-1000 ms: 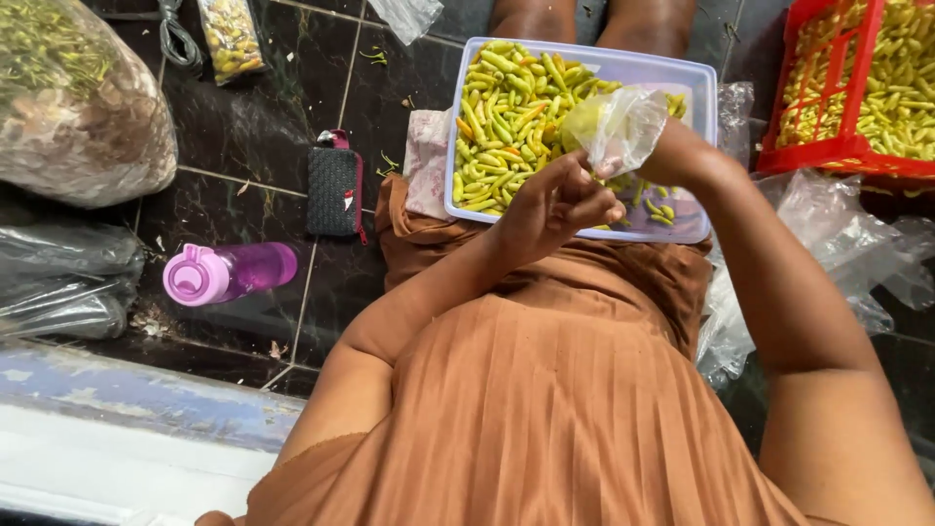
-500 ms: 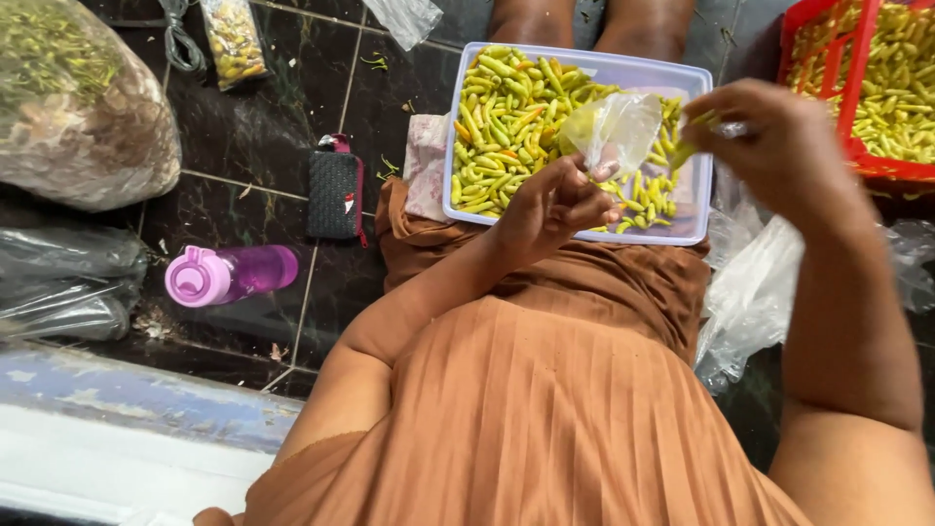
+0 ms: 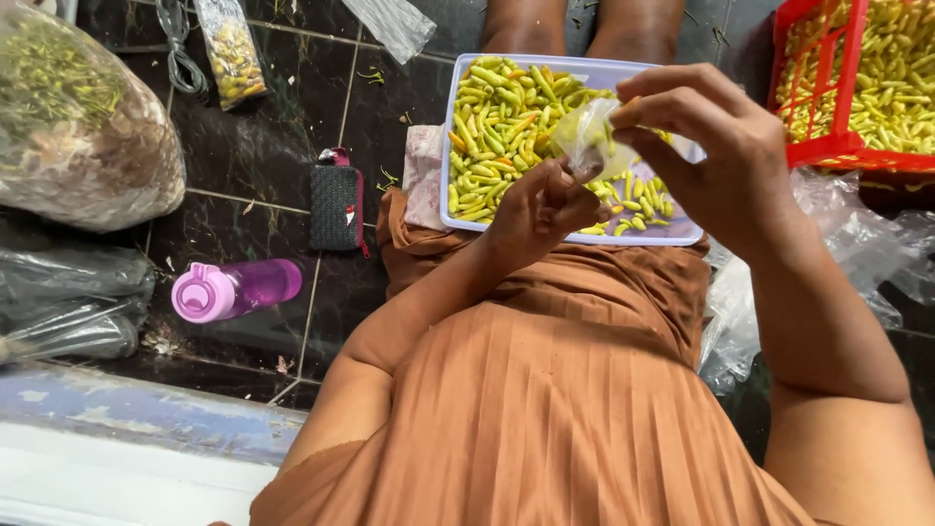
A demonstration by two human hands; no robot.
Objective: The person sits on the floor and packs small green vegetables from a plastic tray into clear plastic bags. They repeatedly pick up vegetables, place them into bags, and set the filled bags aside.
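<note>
L hand (image 3: 541,209): grip pinched lower edge of small clear plastic bag (image 3: 587,143) | R hand (image 3: 716,146): grip pinched bag's top | bag sat between hands, above shallow lavender plastic tray (image 3: 443,166) of green-yellow chillies (image 3: 502,117) on lap; long axis ran roughly diagonal, mouth toward R hand | red plastic crate (image 3: 828,146) at right

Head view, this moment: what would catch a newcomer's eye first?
The pale tray heaped with yellow-green chillies on the person's lap, top centre. Just above it, the left hand and right hand both pinch a small clear plastic bag. A red crate of the same chillies sits at top right, and a pink bottle lies on the dark floor at left.
</note>
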